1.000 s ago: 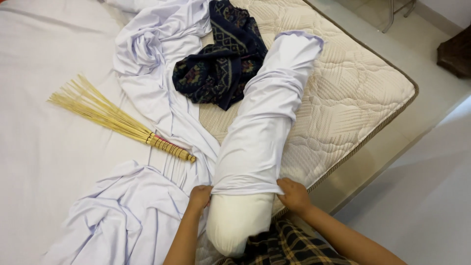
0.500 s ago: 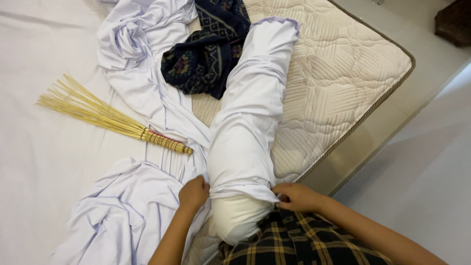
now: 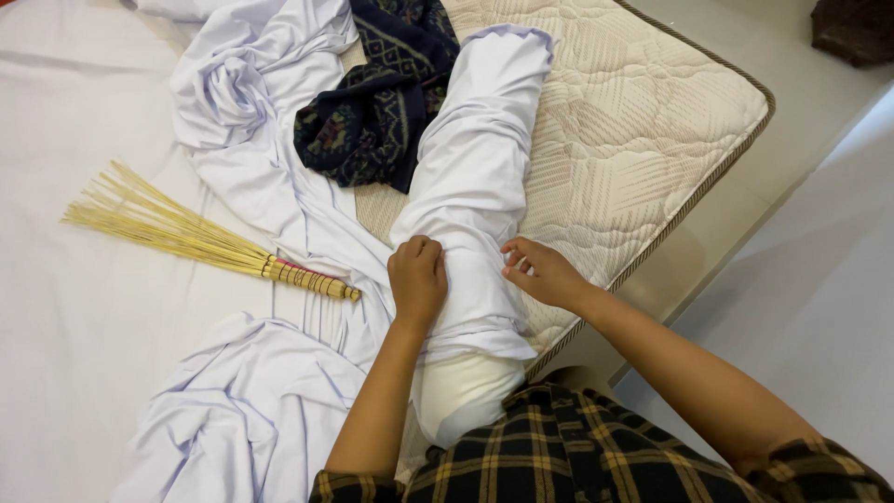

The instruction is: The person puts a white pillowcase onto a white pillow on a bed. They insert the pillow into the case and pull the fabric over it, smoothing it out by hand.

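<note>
Head view: my left hand [image 3: 417, 279] is closed, gripping the white cover [image 3: 475, 186] on the bolster [image 3: 463, 396]. My right hand [image 3: 543, 273] pinches the cover's other side. The bolster lies along the mattress [image 3: 633, 121], its bare end toward me. A broom [image 3: 196, 237] and dark cloth [image 3: 377, 102] lie left of it.

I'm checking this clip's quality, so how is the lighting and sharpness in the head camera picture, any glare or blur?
Head view: soft, even light, no glare; the white sheet is bright but keeps its folds. Faint shadows lie under the left hand and right hand on the white cover. Broom and mattress quilting look sharp, with slight wide-angle bending at the edges.
</note>
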